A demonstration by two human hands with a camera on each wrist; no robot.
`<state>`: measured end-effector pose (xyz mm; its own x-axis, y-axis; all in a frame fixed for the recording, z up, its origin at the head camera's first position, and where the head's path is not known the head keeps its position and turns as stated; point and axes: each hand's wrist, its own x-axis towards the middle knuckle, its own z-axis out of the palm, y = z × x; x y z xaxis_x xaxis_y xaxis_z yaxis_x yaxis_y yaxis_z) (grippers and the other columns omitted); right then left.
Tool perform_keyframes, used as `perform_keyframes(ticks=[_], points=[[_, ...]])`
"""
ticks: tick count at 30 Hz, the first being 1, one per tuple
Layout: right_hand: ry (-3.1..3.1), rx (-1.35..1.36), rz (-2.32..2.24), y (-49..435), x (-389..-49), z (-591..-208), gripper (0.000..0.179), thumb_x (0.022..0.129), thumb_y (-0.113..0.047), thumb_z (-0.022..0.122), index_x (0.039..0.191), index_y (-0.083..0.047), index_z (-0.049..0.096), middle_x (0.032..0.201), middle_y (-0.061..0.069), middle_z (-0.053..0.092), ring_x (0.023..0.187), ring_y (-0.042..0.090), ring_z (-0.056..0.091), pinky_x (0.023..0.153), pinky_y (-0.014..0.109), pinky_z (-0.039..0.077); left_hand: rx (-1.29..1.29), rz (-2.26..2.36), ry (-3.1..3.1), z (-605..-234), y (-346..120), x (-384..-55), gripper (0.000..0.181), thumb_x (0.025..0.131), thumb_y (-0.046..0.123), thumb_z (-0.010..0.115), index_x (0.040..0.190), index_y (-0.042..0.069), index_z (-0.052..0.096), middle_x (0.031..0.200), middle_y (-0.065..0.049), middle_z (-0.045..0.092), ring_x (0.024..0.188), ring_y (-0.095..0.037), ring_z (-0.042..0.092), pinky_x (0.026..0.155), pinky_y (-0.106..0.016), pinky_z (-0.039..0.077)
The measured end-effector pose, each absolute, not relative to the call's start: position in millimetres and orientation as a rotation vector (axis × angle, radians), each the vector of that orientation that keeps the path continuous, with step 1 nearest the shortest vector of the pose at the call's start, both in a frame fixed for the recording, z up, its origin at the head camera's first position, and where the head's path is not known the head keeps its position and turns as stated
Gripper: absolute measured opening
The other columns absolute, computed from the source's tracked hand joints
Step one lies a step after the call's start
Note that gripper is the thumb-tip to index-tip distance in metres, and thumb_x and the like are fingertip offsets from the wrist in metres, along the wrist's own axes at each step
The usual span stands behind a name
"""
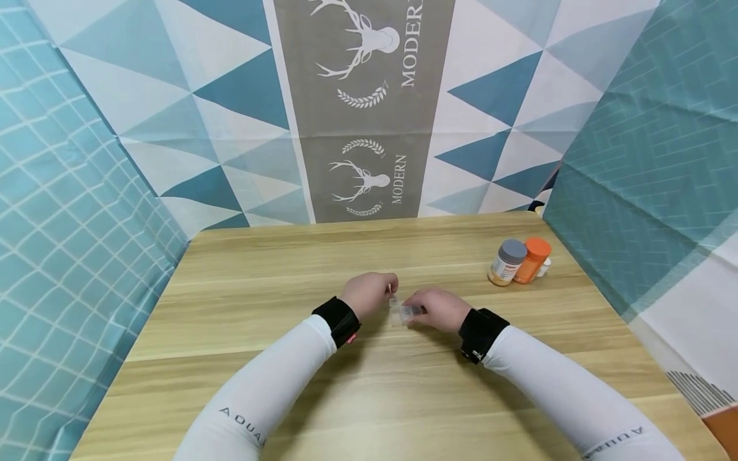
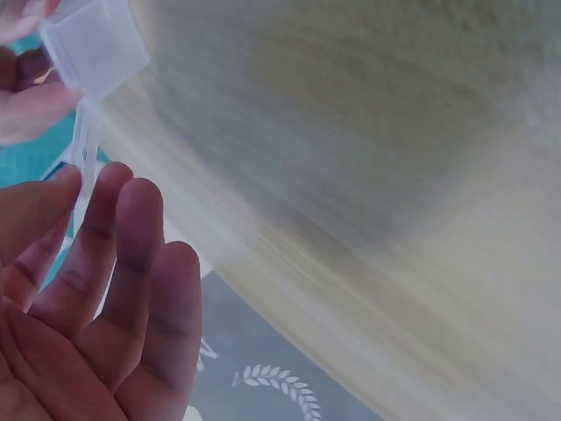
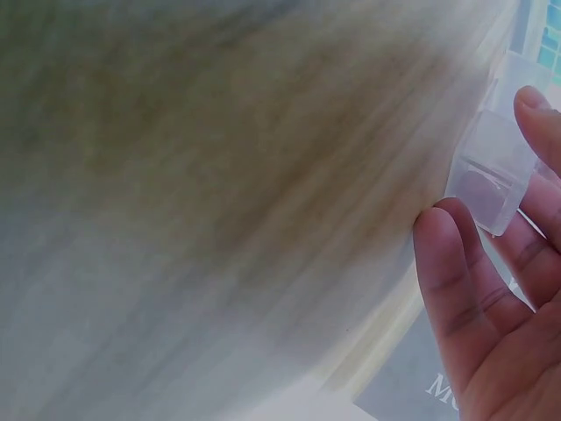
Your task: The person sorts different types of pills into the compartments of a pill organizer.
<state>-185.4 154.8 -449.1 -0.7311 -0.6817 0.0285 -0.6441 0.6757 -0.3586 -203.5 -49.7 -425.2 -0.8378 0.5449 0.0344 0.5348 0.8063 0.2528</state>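
Observation:
A small clear plastic pill box point(image 1: 407, 314), divided into compartments, is between the two hands above the middle of the wooden table. My left hand point(image 1: 368, 294) pinches a thin clear flap, the lid point(image 2: 86, 145), between thumb and forefinger; its other fingers are loosely bent. The lid stands out from the box body point(image 2: 98, 51) in the left wrist view. From the right, my right hand point(image 1: 441, 309) grips the box by its sides with thumb and fingers. One compartment point(image 3: 485, 189) shows up close between those fingers in the right wrist view.
Toward the table's back right stand a grey-capped bottle point(image 1: 507, 262), an orange bottle point(image 1: 533, 259) and a small white one point(image 1: 544, 267) partly behind it. The wooden table point(image 1: 259, 256) meets patterned cloth at the back and sides.

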Motion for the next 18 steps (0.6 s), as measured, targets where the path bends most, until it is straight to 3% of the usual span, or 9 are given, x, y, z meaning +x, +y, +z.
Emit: perform_keyframes(ticks=[7,13,18], points=[[2.765,-1.051,-0.527,154,-184,-451,0.036,0.086,-0.029,0.073,0.116,-0.009,0.070,0.109,0.004,0.068,0.096,0.011,0.058,0.083,0.035,0.051,0.883,0.251,2.879,-429,-46,-200,0.022,0.094,0.008,0.059,0.108,0.015,0.075,0.109,0.000,0.071,0.098,-0.014,0.061,0.085,-0.034,0.052],[2.756,-1.069,-0.548,152,-185,-451,0.036,0.086,-0.028,0.074,0.116,-0.009,0.069,0.107,0.004,0.068,0.093,0.011,0.058,0.082,0.034,0.052,0.923,0.189,2.839,-431,-48,-196,0.026,0.097,0.014,0.052,0.112,0.014,0.073,0.111,-0.001,0.070,0.099,-0.020,0.062,0.091,-0.047,0.047],[2.762,-1.087,-0.529,152,-186,-452,0.038,0.086,-0.028,0.074,0.118,-0.008,0.068,0.106,0.004,0.068,0.091,0.011,0.058,0.080,0.033,0.052,0.931,0.140,2.840,-429,-49,-192,0.027,0.098,0.014,0.051,0.119,0.014,0.069,0.115,-0.002,0.069,0.102,-0.023,0.060,0.092,-0.049,0.045]])
